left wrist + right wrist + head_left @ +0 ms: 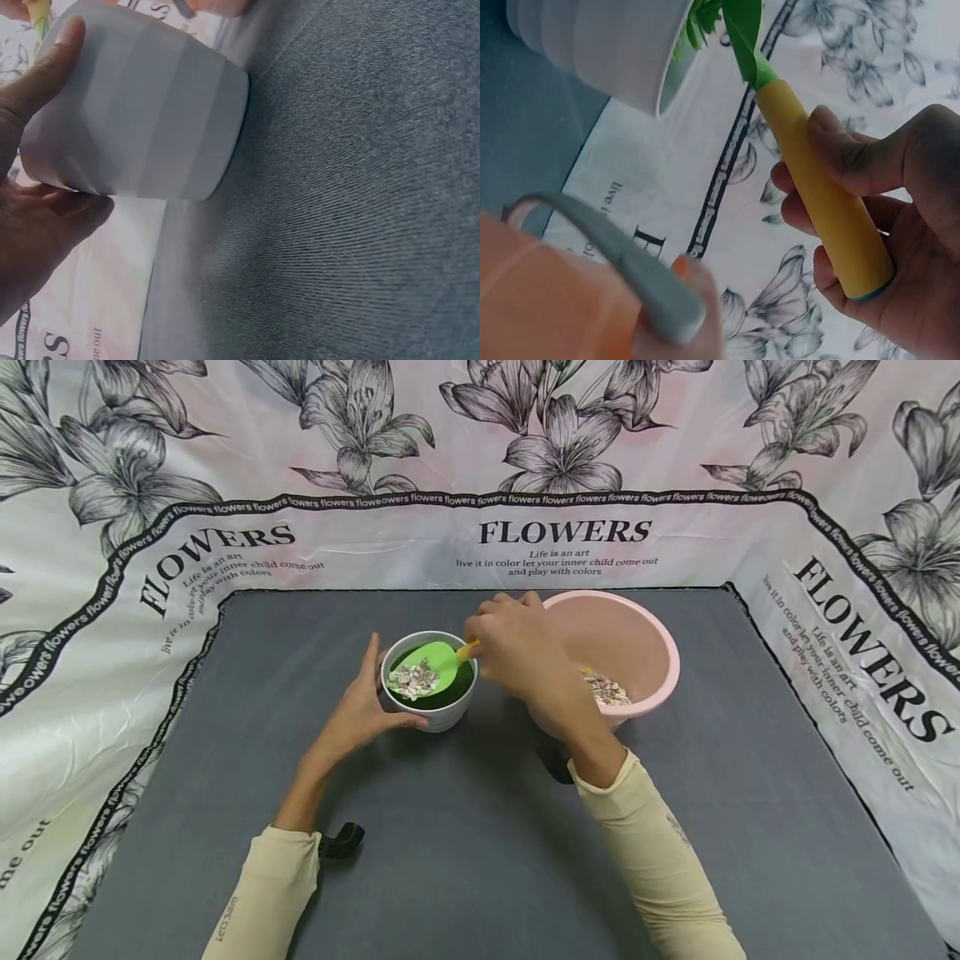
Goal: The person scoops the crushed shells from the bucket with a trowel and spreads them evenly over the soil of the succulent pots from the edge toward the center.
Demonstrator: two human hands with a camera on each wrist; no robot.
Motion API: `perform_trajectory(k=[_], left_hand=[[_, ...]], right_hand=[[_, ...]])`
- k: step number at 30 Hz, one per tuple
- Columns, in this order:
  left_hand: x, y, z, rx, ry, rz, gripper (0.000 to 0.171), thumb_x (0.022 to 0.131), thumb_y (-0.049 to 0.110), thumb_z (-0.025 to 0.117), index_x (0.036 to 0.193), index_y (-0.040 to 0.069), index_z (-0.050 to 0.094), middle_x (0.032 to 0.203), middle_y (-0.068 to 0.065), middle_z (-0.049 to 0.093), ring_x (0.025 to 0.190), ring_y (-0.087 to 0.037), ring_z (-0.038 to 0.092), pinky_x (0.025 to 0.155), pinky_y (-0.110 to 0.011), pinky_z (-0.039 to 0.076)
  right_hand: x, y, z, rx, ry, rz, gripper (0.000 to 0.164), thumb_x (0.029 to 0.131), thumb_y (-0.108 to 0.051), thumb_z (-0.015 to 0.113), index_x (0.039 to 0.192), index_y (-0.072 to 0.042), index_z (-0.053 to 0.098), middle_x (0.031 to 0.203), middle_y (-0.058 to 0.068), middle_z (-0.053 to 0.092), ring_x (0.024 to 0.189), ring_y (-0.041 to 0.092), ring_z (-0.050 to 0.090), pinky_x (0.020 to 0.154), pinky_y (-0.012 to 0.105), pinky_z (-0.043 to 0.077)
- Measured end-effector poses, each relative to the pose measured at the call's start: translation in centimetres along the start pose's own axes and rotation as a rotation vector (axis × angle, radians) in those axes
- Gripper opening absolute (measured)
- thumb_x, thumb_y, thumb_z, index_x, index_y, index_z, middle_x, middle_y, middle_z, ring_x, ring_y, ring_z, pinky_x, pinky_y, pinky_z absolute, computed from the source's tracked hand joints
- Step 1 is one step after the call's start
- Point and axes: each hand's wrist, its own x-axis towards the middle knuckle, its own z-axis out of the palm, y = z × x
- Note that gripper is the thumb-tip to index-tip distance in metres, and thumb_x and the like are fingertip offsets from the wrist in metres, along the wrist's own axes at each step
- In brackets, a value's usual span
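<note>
Grips green scoop (446, 665), loaded with pale flakes (414, 680), by its yellow handle (821, 187) in right hand (517, 643), over mouth of white pot (444, 720). Clasps pot from the left with left hand (362, 703). Has pink tub (615, 631) just right of pot, with flakes inside.

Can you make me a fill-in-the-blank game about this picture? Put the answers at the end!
1. The right hand grips a little shovel by its ____ handle.
2. The shovel's ____ blade carries pale bits.
3. The hand holding the white pot is the person's ____ one.
4. On the patterned cloth, the word printed in the biggest letters is ____.

Missing words: yellow; green; left; FLOWERS.
</note>
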Motion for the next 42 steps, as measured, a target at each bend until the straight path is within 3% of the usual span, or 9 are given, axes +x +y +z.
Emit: perform_trajectory(k=[7, 11, 14, 19, 25, 30, 35, 38, 42], left_hand=[[0.3, 0.2, -0.1, 0.141, 0.028, -0.028, 0.15, 0.063, 0.026, 0.103, 0.168, 0.004, -0.001, 0.16, -0.023, 0.04, 0.145, -0.038, 0.045, 0.122, -0.06, 0.035], [0.6, 0.1, -0.1, 0.157, 0.031, -0.011, 0.142, 0.057, 0.027, 0.106, 0.166, 0.001, 0.018, 0.146, -0.026, 0.038, 0.129, -0.038, 0.047, 0.115, -0.059, 0.041], [0.8, 0.0, -0.2, 0.118, 0.032, 0.004, 0.136, 0.054, 0.027, 0.107, 0.16, -0.003, 0.028, 0.145, -0.027, 0.037, 0.129, -0.038, 0.046, 0.115, -0.056, 0.041], [0.7, -0.1, -0.4, 0.052, 0.001, -0.033, 0.13, 0.054, 0.023, 0.107, 0.153, -0.004, 0.027, 0.159, -0.024, 0.037, 0.136, -0.039, 0.048, 0.115, -0.054, 0.041], [0.4, -0.1, -0.8, 0.106, 0.002, -0.052, 0.12, 0.056, 0.022, 0.106, 0.146, -0.002, 0.031, 0.151, -0.025, 0.049, 0.131, -0.04, 0.056, 0.109, -0.054, 0.046], [0.5, 0.0, -1.0, 0.105, -0.028, -0.027, 0.131, 0.055, 0.025, 0.106, 0.157, 0.0, 0.027, 0.15, -0.025, 0.047, 0.13, -0.039, 0.053, 0.11, -0.056, 0.045], [0.6, -0.3, -1.0, 0.102, -0.061, 0.023, 0.148, 0.049, 0.048, 0.102, 0.166, 0.005, 0.022, 0.152, -0.026, 0.04, 0.13, -0.038, 0.047, 0.113, -0.06, 0.042], [0.6, -0.4, -0.9, 0.062, -0.061, 0.052, 0.147, 0.047, 0.051, 0.101, 0.163, 0.0, 0.026, 0.15, -0.026, 0.041, 0.129, -0.037, 0.047, 0.112, -0.057, 0.042], [0.6, -0.5, -0.9, 0.047, -0.048, 0.068, 0.131, 0.05, 0.036, 0.105, 0.151, -0.006, 0.034, 0.144, -0.027, 0.045, 0.125, -0.036, 0.049, 0.107, -0.05, 0.043]], right_hand=[[0.1, -1.5, 0.1, -0.154, 0.065, -0.063, 0.015, 0.083, -0.01, 0.084, 0.095, -0.017, 0.079, 0.094, 0.003, 0.073, 0.098, 0.026, 0.065, 0.092, 0.047, 0.046], [0.3, -2.5, 0.0, -0.234, 0.101, -0.104, 0.015, 0.083, -0.01, 0.082, 0.096, -0.017, 0.079, 0.097, 0.005, 0.073, 0.101, 0.026, 0.065, 0.095, 0.049, 0.046], [0.6, -3.1, 0.1, -0.288, 0.138, -0.13, 0.012, 0.084, -0.009, 0.079, 0.094, -0.016, 0.08, 0.096, 0.006, 0.074, 0.099, 0.026, 0.064, 0.094, 0.049, 0.047], [0.9, -3.6, 0.3, -0.324, 0.181, -0.141, 0.011, 0.088, -0.006, 0.075, 0.089, -0.016, 0.079, 0.091, 0.006, 0.073, 0.093, 0.025, 0.061, 0.089, 0.045, 0.044], [1.2, -4.0, 0.3, -0.354, 0.22, -0.143, 0.018, 0.094, -0.003, 0.068, 0.084, -0.015, 0.078, 0.087, 0.006, 0.071, 0.088, 0.024, 0.06, 0.085, 0.042, 0.042], [1.2, -4.1, 0.2, -0.361, 0.232, -0.159, 0.018, 0.096, -0.004, 0.067, 0.087, -0.014, 0.079, 0.086, 0.007, 0.071, 0.088, 0.024, 0.06, 0.085, 0.042, 0.044], [1.1, -4.0, 0.4, -0.379, 0.26, -0.162, 0.02, 0.097, -0.004, 0.066, 0.088, -0.015, 0.08, 0.085, 0.006, 0.072, 0.087, 0.024, 0.06, 0.084, 0.041, 0.043], [1.0, -4.0, 0.5, -0.376, 0.278, -0.171, 0.021, 0.097, -0.004, 0.066, 0.087, -0.015, 0.08, 0.084, 0.006, 0.071, 0.087, 0.023, 0.059, 0.084, 0.041, 0.043], [1.0, -4.0, 0.6, -0.37, 0.292, -0.177, 0.022, 0.097, -0.003, 0.066, 0.085, -0.014, 0.079, 0.083, 0.006, 0.07, 0.085, 0.023, 0.058, 0.084, 0.041, 0.043]])
